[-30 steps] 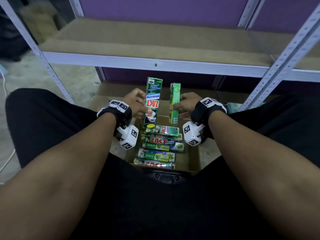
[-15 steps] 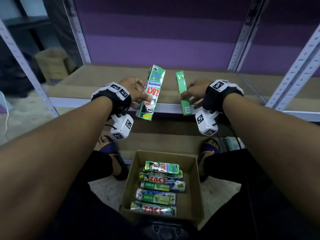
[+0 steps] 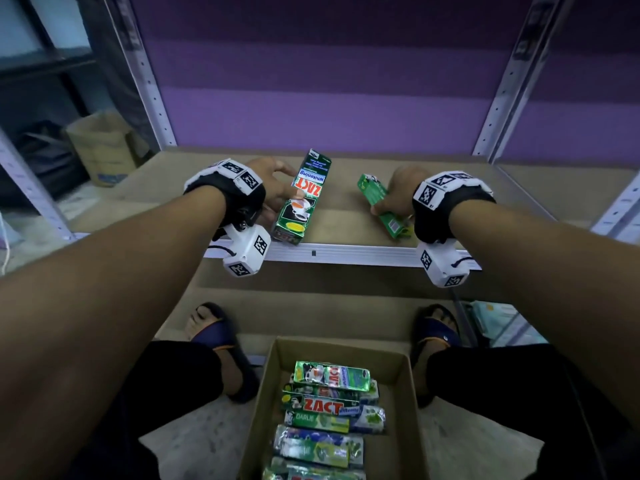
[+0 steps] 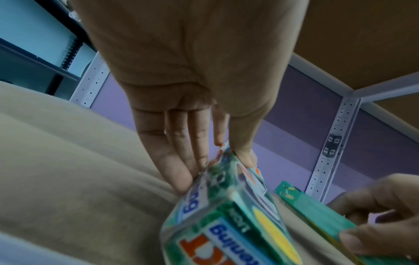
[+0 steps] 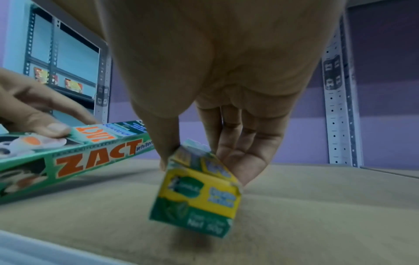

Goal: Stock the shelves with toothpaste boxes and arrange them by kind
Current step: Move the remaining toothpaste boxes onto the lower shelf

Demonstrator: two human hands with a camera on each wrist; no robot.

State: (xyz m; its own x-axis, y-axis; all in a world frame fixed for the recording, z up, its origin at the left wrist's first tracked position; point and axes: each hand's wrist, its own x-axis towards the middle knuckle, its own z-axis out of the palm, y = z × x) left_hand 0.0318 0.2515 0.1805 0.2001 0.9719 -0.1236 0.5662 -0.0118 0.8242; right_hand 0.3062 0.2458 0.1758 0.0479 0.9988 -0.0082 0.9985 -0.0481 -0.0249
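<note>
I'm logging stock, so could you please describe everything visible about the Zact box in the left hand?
The Zact box is a long green carton, apparently glossy card, with red-orange lettering, a blue "whitening" label and a cup picture. The left hand holds it near the middle, thumb on top. It slants low over the shelf; whether it touches is unclear.

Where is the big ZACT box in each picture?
Head: ZACT box left of middle on the shelf, held by the left hand.
Left wrist: bottom middle, under the fingers.
Right wrist: left edge, slanting.
Shared landmark: the small green box in the right hand.
</note>
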